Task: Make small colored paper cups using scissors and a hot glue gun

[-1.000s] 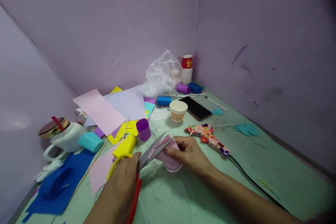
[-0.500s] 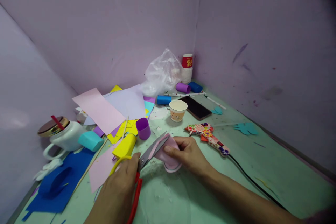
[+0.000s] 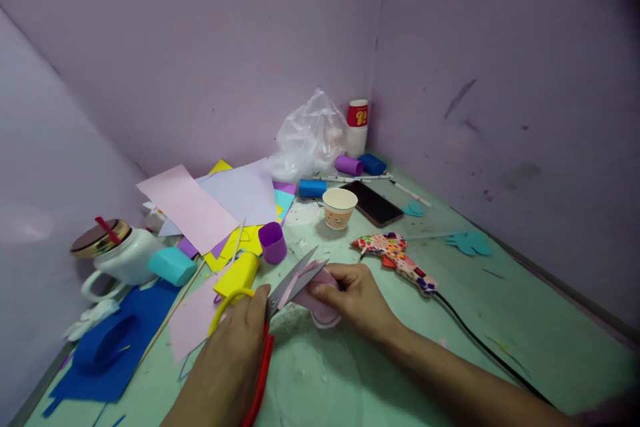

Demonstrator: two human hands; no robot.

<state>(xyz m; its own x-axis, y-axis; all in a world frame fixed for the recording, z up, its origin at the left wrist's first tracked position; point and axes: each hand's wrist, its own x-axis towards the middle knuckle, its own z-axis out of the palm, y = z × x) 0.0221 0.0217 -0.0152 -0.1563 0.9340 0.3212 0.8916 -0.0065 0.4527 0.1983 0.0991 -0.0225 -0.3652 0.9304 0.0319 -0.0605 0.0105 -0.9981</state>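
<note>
My left hand (image 3: 234,330) is closed around the handles of a pair of scissors (image 3: 264,353), one handle yellow and the other red. Its parted grey blades straddle the edge of a pink paper tube (image 3: 325,303), with a narrow pink strip between them. My right hand (image 3: 353,293) pinches that tube from the right, thumb on its near side. Just beyond the blades stands a short purple tube (image 3: 273,243). A yellow tube (image 3: 237,275) lies beside the scissors' yellow handle. Farther back is a small paper cup (image 3: 339,208).
A floral glue gun (image 3: 395,257) with a black cord lies to the right. Behind it rests a phone (image 3: 376,203). Coloured sheets (image 3: 187,207), a white mug (image 3: 131,259) and blue paper (image 3: 107,353) cover the left. A plastic bag (image 3: 313,133) and stacked cups (image 3: 357,128) stand at the back.
The scissor blades have opened wider at the edge of the pink tube. The tube has turned slightly in my right hand. The view has shifted a little.
</note>
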